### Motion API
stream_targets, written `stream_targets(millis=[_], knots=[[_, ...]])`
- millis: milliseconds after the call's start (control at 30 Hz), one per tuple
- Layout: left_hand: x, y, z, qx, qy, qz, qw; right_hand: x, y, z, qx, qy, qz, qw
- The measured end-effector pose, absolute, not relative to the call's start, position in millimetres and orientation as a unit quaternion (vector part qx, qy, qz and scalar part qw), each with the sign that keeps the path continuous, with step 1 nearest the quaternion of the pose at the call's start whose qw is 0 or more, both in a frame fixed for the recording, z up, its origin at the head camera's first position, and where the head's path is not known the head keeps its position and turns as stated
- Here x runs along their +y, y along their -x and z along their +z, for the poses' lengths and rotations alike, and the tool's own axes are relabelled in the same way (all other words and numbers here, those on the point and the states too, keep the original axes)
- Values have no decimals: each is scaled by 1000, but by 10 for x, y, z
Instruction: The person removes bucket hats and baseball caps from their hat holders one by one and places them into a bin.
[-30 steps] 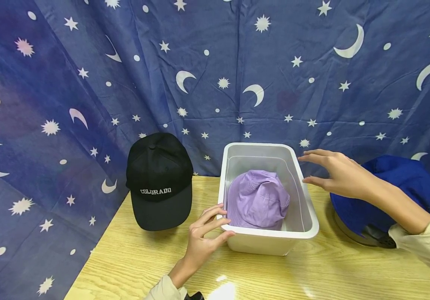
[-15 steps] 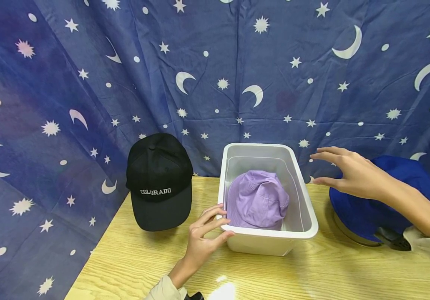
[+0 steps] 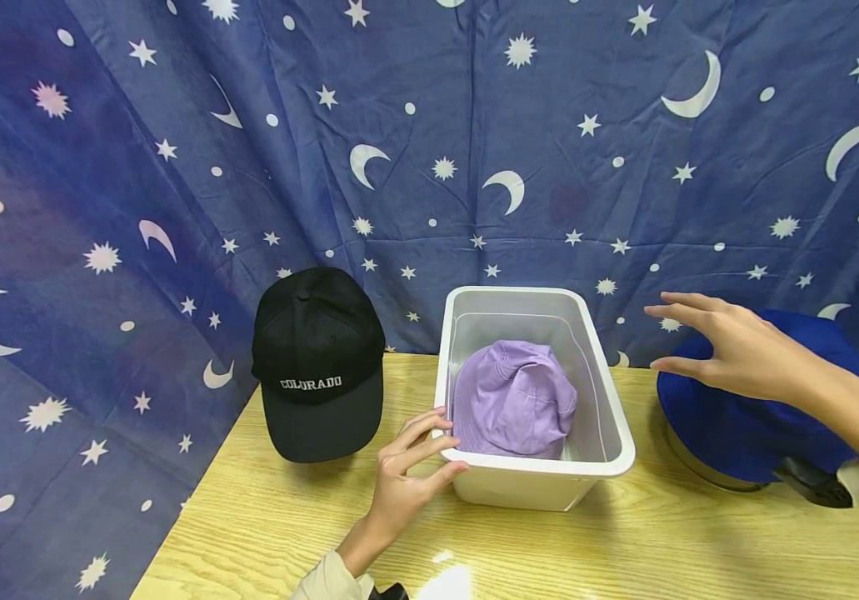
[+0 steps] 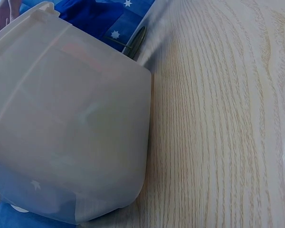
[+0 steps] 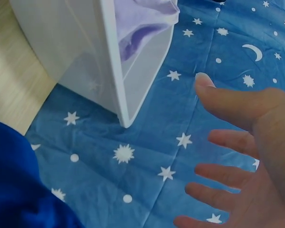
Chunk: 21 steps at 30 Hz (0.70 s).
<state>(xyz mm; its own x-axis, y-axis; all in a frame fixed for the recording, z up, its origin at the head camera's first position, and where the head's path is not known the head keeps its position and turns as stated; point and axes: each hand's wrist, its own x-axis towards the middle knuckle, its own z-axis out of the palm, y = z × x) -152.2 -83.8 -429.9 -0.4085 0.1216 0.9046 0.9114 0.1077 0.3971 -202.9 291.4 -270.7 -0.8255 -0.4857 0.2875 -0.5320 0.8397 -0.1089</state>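
The left hand is gripping the white bin at its near-left corner, the fingers lying over the left rim and the thumb resting against the near rim; the spread is moderate, and how firmly it is pressing cannot be told. The right hand is hanging in the air to the right of the bin, well clear of its rim, with a wide grip: thumb and fingers are standing apart and the palm is holding nothing, as the right wrist view is confirming. The bin is standing upright on the wood-grain table, and inside it the purple hat is lying on the bottom, its brim facing left and its crown showing creases. Behind the right hand and forearm, the blue hat is sitting near the bin, partly hidden by them. Well to the left, the black cap is resting with its bill facing forward and is bearing the white lettering "COLORADO". A blue curtain patterned with white moons and stars is hanging behind everything. Both forearms are wearing pale sleeves.
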Motion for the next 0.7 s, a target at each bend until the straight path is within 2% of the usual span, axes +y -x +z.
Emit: stream_targets(millis=[700], knots=[[-842, 1538, -4319, -640, 403, -538, 373, 3288, 2019, -2764, -979, -174, 58, 87]])
